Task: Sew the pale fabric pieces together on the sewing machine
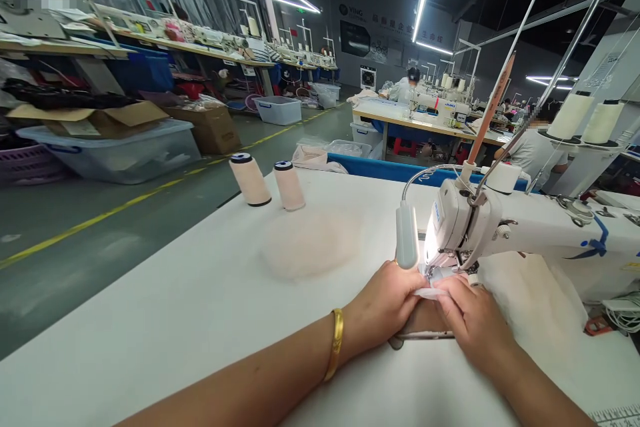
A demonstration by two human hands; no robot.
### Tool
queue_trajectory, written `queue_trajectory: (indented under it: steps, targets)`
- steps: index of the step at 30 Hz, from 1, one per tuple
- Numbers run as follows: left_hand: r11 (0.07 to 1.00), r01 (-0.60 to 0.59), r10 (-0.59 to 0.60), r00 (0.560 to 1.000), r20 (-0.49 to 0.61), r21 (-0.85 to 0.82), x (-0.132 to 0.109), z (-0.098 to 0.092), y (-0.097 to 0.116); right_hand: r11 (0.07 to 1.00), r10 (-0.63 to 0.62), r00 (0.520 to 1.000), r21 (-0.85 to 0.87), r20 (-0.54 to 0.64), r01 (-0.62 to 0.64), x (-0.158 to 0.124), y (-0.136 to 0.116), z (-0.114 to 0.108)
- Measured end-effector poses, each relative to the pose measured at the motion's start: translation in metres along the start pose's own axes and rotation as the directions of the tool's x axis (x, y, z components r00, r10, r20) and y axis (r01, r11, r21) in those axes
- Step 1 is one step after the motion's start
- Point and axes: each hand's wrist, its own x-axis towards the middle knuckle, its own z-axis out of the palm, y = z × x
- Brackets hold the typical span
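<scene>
A white sewing machine (453,220) stands at the right, its small lamp (407,237) lighting the needle area. Right in front of the needle, a piece of white fabric (431,293) is pinched between my two hands. My left hand (395,297), with a gold bangle on the wrist, has its fingers closed on the fabric's left side, close under the lamp. From the right, my right hand (470,310) grips the same fabric with thumb and fingers. The fingertips and part of the fabric are hidden beneath the machine head.
Two cones of pale pink thread (251,180) stand on the white table (200,300) at the back left. White thread cones (571,115) sit on a stand at the right. Orange-handled snips (597,326) lie right of the machine. Other sewing tables and people are beyond.
</scene>
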Motion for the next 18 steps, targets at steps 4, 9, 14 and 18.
queue_trajectory:
  steps: [4, 9, 14, 18]
  targets:
    - [0.997, 0.035, -0.033, 0.999, 0.034, -0.066, 0.004, -0.007, 0.002, 0.997, 0.026, 0.998, 0.07, -0.065, -0.021, 0.005, -0.004, -0.007]
    - [0.995, -0.059, 0.056, 0.997, 0.044, 0.074, -0.001, -0.009, 0.005, 0.993, -0.035, 0.999, 0.11, 0.034, 0.032, 0.002, -0.006, -0.015]
    - [0.973, -0.203, 0.197, 0.978, 0.067, 0.108, -0.02, -0.007, 0.01, 0.99, -0.13, 0.966, 0.078, 0.223, 0.115, -0.007, -0.01, -0.025]
    - [0.962, -0.231, 0.223, 0.972, 0.069, 0.142, -0.026, -0.005, 0.009, 0.993, -0.12, 0.956, 0.055, 0.268, 0.109, -0.008, -0.012, -0.028]
